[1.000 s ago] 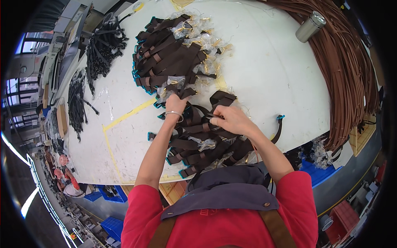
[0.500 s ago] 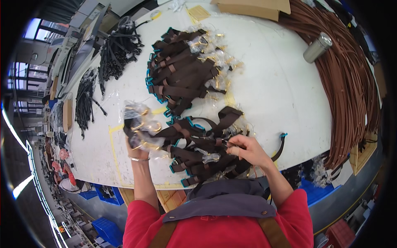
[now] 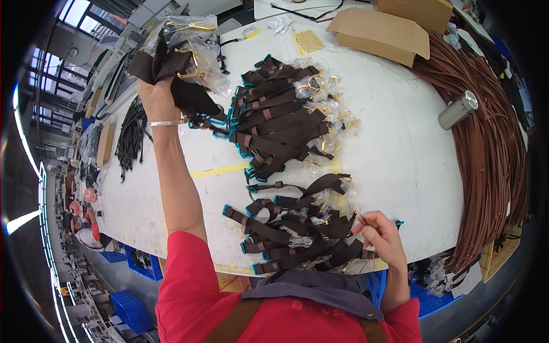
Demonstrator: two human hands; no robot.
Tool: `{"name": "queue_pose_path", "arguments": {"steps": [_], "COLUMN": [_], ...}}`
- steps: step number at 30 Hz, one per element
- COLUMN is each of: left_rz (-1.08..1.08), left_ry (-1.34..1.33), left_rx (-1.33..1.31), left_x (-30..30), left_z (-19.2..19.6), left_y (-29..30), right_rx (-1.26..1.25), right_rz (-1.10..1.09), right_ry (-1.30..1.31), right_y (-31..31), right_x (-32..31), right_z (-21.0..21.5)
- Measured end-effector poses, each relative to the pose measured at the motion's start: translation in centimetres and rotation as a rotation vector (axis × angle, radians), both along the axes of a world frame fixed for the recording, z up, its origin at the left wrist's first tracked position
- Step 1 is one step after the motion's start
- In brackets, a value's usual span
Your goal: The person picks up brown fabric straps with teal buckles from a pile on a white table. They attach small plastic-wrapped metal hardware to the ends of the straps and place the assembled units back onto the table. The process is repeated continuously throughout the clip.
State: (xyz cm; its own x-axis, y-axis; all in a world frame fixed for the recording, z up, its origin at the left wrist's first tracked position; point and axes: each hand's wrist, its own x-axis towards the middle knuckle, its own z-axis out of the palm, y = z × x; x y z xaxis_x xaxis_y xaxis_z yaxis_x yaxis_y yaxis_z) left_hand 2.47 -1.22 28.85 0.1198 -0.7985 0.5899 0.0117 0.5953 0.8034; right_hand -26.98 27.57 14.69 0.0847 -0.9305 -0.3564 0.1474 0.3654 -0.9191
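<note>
My left hand (image 3: pixel 157 102) is raised at the upper left, gripping a bundle of dark brown straps (image 3: pixel 194 98) with gold-coloured hardware in clear plastic. Teal buckles hang from the bundle beside a spread pile of similar straps (image 3: pixel 277 123). A looser pile of brown straps (image 3: pixel 286 239), with teal and gold fittings, lies closer to me. At its right edge my right hand (image 3: pixel 382 235) is pinched shut. Thin dark strands show by its fingertips, but what they grip is too small to make out.
Long brown strips (image 3: pixel 486 148) cover the table's right side, with a steel flask (image 3: pixel 457 110) against them. An open cardboard box (image 3: pixel 380 34) stands at the back. Black straps (image 3: pixel 130 140) lie on the left, and a tape roll (image 3: pixel 250 32) is near the far edge.
My left hand has lifted the strap bundle away from the near pile, up and to the left. My right hand has shifted slightly right and nearer to me. The view has also moved.
</note>
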Motion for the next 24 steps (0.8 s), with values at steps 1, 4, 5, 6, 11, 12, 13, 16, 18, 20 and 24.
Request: {"name": "queue_pose_path", "arguments": {"steps": [1, 4, 5, 6, 11, 12, 13, 16, 18, 20, 24], "left_rz": [-0.048, 0.029, 0.086, 0.115, 0.23, 0.175, 0.138, 0.248, 0.224, 0.091, 0.044], "left_ry": [0.058, 0.054, 0.017, -0.036, -0.408, -0.434, -0.497, -0.805, -1.276, -1.546, -1.591], "left_rx": [-0.041, -0.031, -0.043, -0.075, -0.283, -0.295, -0.292, -0.304, 0.008, 0.144, 0.177], "left_x": [-0.2, 0.2, 0.6, 0.9, -1.6, -2.8, -4.3, -9.4, -11.1, -10.4, -9.0], "left_z": [0.4, 1.7, 2.3, 3.1, 4.7, 4.1, 3.0, -5.5, -15.8, -25.7, -25.1], "left_y": [-0.4, -2.5, -3.1, -3.4, -5.6, -6.2, -6.7, -8.7, -9.3, -8.7, -9.7], "right_rx": [-0.038, -0.15, -0.185, -0.221, -0.095, -0.041, 0.009, 0.069, 0.108, 0.162, 0.213], "right_rz": [0.007, 0.025, 0.043, 0.06, -0.048, -0.065, -0.084, -0.241, -0.303, -0.321, -0.347], "right_ry": [0.038, 0.153, 0.176, 0.198, 0.183, 0.193, 0.204, 0.191, 0.209, 0.313, 0.336], "right_y": [-1.4, -4.1, -4.6, -4.9, -2.3, -1.4, -0.5, 2.1, 3.4, 4.8, 6.0], "right_x": [0.5, 1.6, 1.8, 1.8, -0.6, -1.3, -1.9, -3.0, -3.7, -4.3, -4.6], "right_z": [0.0, 0.7, 1.3, 1.6, 0.7, 0.5, 0.5, 0.4, 0.6, 0.6, 0.4]}}
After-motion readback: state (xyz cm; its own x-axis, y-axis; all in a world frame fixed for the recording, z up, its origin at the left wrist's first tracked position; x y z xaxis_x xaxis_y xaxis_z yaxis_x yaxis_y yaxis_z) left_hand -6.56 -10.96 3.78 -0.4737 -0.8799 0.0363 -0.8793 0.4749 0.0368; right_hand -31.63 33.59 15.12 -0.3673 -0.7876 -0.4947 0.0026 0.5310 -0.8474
